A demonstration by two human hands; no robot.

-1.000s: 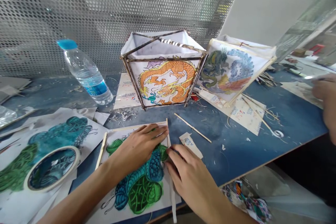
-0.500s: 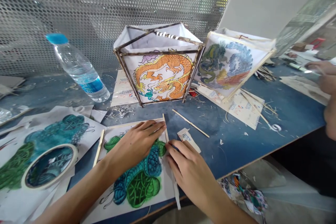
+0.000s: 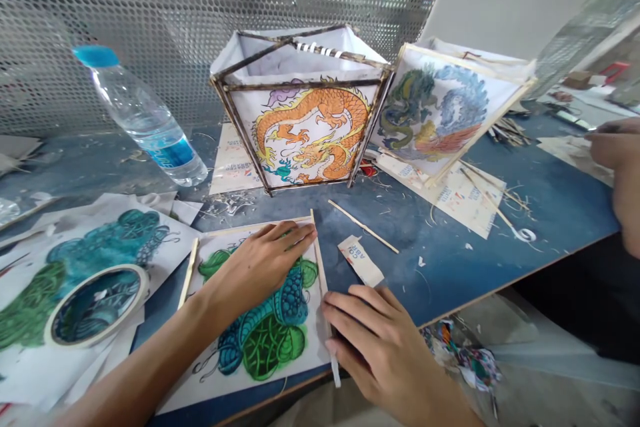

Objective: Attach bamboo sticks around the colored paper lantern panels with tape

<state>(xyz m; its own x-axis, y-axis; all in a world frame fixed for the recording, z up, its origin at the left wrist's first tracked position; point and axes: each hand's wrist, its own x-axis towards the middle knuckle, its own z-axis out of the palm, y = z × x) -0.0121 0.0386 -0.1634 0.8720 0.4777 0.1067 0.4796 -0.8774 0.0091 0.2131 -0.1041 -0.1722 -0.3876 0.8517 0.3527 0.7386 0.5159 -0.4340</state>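
A painted paper panel (image 3: pixel 270 340) with a green and blue pattern lies near the table's front edge, framed by thin bamboo sticks. My left hand (image 3: pixel 257 265) lies flat on its upper part, fingers stretched out toward the right-hand stick (image 3: pixel 320 265). My right hand (image 3: pixel 377 340) rests at the panel's lower right edge, fingers bent and pressing on a white strip (image 3: pixel 334 368) along that stick. A small printed paper scrap (image 3: pixel 360 260) lies just beyond my right hand.
Two paper lanterns stand behind: an orange-dragon one (image 3: pixel 305 127) and a tilted one (image 3: pixel 435 113). A water bottle (image 3: pixel 145 123) leans at back left. A tape roll (image 3: pixel 95 303) sits on painted sheets at left. Another person's hands (image 3: pixel 620 167) work at right. Loose sticks (image 3: pixel 363 227) lie about.
My right hand has slid down along the panel's right-hand stick toward the front edge. My left hand has stayed flat on the panel. The view has shifted slightly.
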